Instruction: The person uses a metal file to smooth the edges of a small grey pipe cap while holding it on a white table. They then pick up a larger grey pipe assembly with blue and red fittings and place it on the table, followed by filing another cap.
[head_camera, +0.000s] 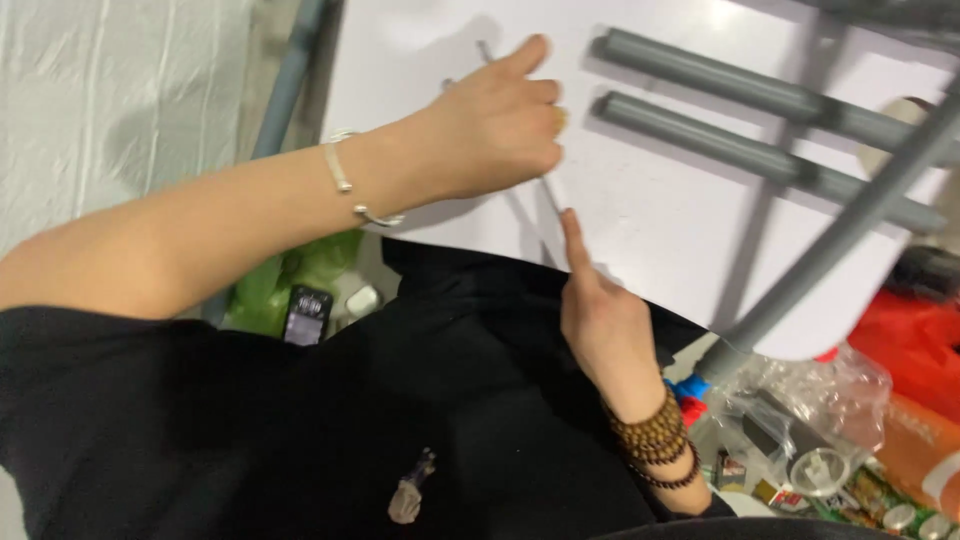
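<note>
White flat panel (650, 200) is laid across the lap; a thin metal rod (548, 190) is clamped in the left hand (500, 125), steadied by the right hand (600, 320) forefinger. Rod should be kept flat.

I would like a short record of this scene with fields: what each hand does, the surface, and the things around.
Left hand: rests on the white board, fingers curled over a thin grey rod; a silver bangle on the wrist
Right hand: forefinger points up and touches the board edge near the rod; brown bead bracelets on the wrist
Surface: white board, tilted
On the board: two grey tubes
Lower right: clear plastic bag, red items
Clothing: black
</note>
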